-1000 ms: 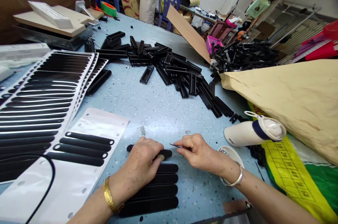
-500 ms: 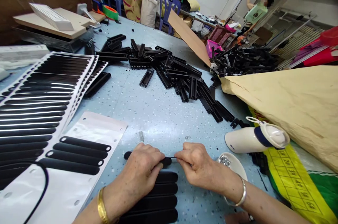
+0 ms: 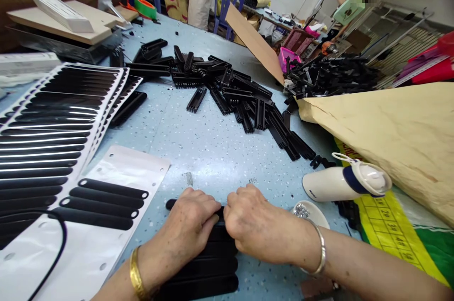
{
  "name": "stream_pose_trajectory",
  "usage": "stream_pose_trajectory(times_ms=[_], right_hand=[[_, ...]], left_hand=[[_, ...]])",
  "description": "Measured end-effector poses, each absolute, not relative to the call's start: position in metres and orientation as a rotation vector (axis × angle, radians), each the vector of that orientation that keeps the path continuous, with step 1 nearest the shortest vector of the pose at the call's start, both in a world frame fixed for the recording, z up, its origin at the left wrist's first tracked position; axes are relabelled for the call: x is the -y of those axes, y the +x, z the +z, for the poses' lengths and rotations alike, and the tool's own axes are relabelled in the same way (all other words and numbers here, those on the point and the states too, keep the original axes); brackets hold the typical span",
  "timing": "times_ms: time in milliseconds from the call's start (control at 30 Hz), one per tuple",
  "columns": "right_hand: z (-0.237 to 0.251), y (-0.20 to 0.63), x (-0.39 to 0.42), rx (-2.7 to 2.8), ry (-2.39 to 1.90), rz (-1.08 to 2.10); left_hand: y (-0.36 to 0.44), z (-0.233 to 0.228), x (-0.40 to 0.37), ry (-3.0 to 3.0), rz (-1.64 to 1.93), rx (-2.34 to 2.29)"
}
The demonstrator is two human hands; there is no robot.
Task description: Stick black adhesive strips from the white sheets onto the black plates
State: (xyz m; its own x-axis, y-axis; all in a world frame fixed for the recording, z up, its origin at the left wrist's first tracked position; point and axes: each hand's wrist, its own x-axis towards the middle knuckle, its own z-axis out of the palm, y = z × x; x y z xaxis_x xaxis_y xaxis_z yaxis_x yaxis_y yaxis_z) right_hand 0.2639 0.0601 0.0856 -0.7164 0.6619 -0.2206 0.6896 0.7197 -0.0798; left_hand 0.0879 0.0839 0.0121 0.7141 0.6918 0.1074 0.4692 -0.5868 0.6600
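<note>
My left hand (image 3: 194, 220) is closed over a black strip with rounded ends (image 3: 170, 204), pressing it on the table; its left end sticks out past the knuckles. Close against that hand, my right hand (image 3: 250, 223) is closed at the strip's right end, and whatever lies in its fingers is hidden. Below both hands lie several black strips (image 3: 209, 270) side by side, partly covered by my left forearm. Left of them is a white backing sheet (image 3: 124, 159) bearing several black adhesive strips (image 3: 113, 189).
Stacked sticker sheets (image 3: 81, 116) lie at left. Black plastic pieces (image 3: 227, 88) are heaped across the table's middle. A cream bottle (image 3: 329, 184) lies on its side at right, beside a white dish (image 3: 317, 216) of small metal parts. Brown paper (image 3: 383, 121) covers the right side. A person stands far back.
My right hand has moved left, up against my left hand. The thin dark thing seen between its fingers and the strip is now hidden. My left hand has hardly moved.
</note>
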Motion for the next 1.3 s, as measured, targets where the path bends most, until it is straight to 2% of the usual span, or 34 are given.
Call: stream_pose_trajectory(times_ms=[333, 633, 900, 1167, 1300], right_hand=[[0.1, 0.256, -0.132, -2.177, 1.178, -0.827], [0.108, 0.232, -0.124, -2.37, 0.892, -0.636], [0.073, 0.251, -0.139, -2.14, 1.194, -1.017], [0.081, 0.282, -0.107, -2.205, 1.485, -1.326], [0.072, 0.301, -0.082, -2.352, 1.572, -1.31]], left_hand=[[0.086, 0.009, -0.086, 2.273, 0.444, -0.865], [0.089, 0.007, -0.086, 2.275, 0.542, -0.908], [0.087, 0.012, -0.086, 2.227, 0.422, -0.886], [0.087, 0.012, -0.084, 2.228, 0.414, -0.926], [0.086, 0.008, -0.084, 2.232, 0.444, -0.901]])
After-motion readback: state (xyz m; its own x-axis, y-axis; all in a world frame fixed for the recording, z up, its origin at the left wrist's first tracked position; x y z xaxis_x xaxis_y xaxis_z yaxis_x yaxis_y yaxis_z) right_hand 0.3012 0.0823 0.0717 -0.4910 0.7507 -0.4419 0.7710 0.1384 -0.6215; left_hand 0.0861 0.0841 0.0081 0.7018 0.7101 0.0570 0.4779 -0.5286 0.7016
